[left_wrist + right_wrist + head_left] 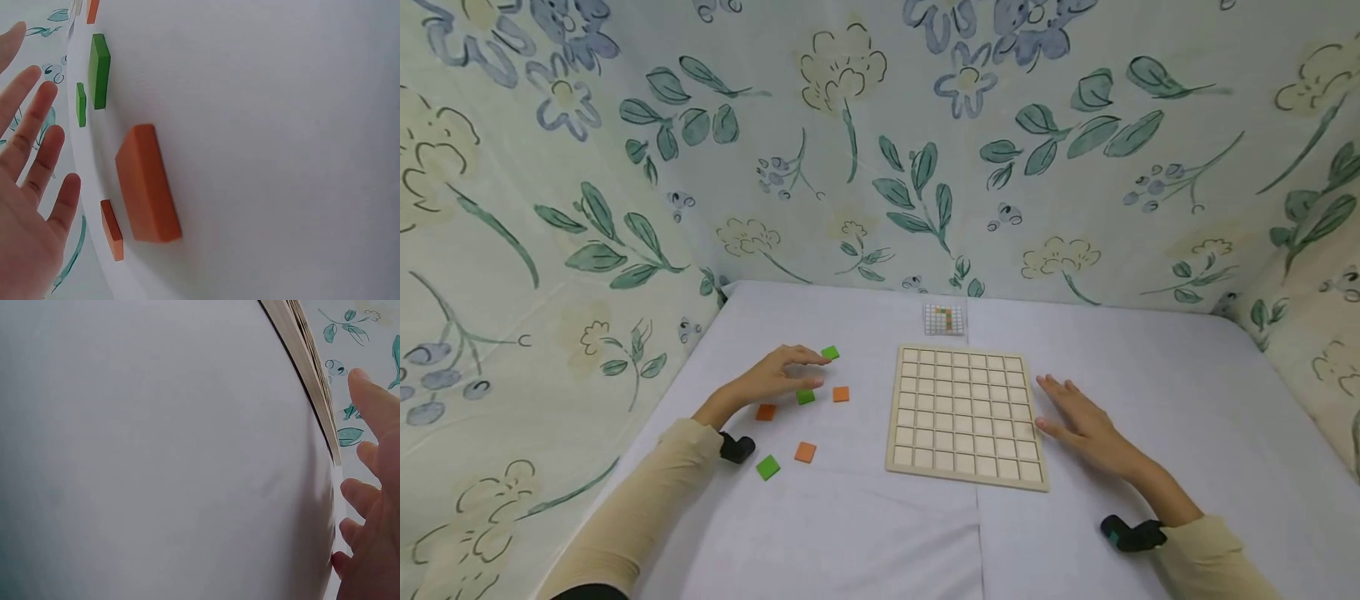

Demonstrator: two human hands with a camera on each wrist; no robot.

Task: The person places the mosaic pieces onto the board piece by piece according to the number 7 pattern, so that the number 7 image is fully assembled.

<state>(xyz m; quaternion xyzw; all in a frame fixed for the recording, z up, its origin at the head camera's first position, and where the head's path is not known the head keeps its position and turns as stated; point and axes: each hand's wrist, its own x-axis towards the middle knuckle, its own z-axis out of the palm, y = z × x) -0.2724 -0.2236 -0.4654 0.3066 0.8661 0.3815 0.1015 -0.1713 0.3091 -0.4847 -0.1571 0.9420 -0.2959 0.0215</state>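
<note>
Near left hand (771, 375), fingers apart: flat square green, orange tiles (841, 394); right hand (1087, 429) also spread

- Beige sleeves (643, 504) are worn on both arms, creased toward the cuffs.
- Black, rounded cameras (739, 449) are worn at the wrists, the right one marked with dark green.

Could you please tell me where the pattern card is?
In the head view, the pattern card lies slightly right of centre, just beyond the grid board.
</note>
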